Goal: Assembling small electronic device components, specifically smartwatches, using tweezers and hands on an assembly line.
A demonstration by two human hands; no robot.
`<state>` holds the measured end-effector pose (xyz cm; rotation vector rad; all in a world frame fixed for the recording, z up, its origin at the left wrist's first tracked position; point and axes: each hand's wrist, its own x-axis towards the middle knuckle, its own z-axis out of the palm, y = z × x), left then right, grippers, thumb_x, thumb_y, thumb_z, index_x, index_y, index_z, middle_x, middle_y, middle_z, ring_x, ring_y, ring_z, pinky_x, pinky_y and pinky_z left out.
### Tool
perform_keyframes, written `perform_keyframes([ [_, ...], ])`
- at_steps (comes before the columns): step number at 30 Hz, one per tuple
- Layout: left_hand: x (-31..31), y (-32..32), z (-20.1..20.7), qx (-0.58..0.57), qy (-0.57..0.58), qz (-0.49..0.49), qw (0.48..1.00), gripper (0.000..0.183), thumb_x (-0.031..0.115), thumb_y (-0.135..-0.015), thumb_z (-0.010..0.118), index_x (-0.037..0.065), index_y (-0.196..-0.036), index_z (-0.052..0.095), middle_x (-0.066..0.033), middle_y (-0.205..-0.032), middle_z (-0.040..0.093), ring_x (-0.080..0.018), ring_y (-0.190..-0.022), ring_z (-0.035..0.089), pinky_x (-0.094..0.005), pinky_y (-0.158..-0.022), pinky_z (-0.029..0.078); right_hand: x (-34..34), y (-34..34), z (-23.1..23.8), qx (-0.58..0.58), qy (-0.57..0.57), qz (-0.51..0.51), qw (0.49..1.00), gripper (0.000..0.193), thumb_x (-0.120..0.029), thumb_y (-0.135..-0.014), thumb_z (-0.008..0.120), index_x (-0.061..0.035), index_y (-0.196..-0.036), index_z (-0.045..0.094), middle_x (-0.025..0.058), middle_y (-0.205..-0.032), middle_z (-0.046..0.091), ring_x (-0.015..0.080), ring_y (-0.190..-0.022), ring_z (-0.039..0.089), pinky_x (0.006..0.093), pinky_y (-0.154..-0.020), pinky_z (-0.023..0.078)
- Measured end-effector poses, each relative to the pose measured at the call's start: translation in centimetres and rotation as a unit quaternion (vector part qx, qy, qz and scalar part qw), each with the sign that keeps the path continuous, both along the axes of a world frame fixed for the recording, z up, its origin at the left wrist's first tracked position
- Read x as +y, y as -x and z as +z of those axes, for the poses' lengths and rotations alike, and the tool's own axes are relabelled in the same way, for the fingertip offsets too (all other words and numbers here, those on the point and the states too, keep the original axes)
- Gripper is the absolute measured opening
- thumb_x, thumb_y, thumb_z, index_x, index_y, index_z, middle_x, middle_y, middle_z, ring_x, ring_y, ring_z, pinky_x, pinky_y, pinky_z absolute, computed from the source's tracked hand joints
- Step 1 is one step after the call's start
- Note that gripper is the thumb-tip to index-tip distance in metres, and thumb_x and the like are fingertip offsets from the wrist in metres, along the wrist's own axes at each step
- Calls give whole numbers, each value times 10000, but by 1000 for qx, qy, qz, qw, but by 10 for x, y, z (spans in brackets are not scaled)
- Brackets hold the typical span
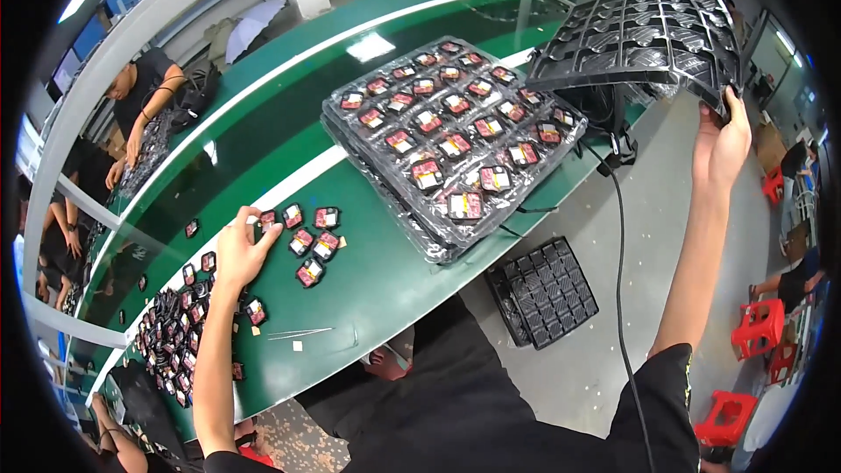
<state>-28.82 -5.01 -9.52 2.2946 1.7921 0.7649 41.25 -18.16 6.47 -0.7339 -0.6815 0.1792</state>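
My right hand [723, 136] grips the edge of an empty black plastic compartment tray [635, 39], raised and bowed at the upper right. On the green bench my left hand [243, 250] has thumb and forefinger closed around a small black unit [267, 219] with a pink-and-white label. Several like it lie loose just right of that hand, one of them a labelled unit [309, 272]. Beyond them a stack of clear trays [420, 229] has rows of these units in its top tray. A heap of units [175, 342] spreads left of my left forearm.
Thin metal tweezers [300, 333] lie near the bench's front edge. Lower right of the bench sits a stack of black trays [552, 293]. A black cable [620, 298] hangs beside my right arm. Across the belt, a person [144, 96] works; red stools [758, 328] stand far right.
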Motion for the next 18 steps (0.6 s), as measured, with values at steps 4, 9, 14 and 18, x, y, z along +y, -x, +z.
perform_keyframes([
  [4,1,2,3,0,21,14,1000,410,366,-947,871,44,-1126,691,-21,-516,425,-120,-483,343,-387,-511,258,28,-4,6,27,-12,84,996,157,-118,-1137,604,-11,-1190,705,79,-1110,743,158,-958,688,326,-790,534],
  [9,4,8,0,-27,36,6,999,383,317,-960,866,32,-1139,684,16,-530,389,-85,-513,323,-364,-516,244,27,-37,-8,-49,-31,295,954,149,-90,-1143,587,-21,-1207,702,53,-1096,735,125,-925,668,283,-770,528],
  [14,5,9,3,-45,52,0,998,385,328,-970,858,31,-1147,692,11,-526,409,-88,-505,333,-365,-512,257,53,11,-11,60,131,188,972,147,-143,-1118,649,-74,-1234,707,9,-1087,730,89,-851,651,226,-638,478],
  [18,9,16,-4,-62,48,4,997,385,356,-975,855,17,-1093,715,5,-513,422,-90,-490,342,-360,-508,263,59,38,-19,-84,216,364,902,175,-194,-1113,646,-60,-1212,696,-31,-925,661,35,-690,530,225,-546,370],
])
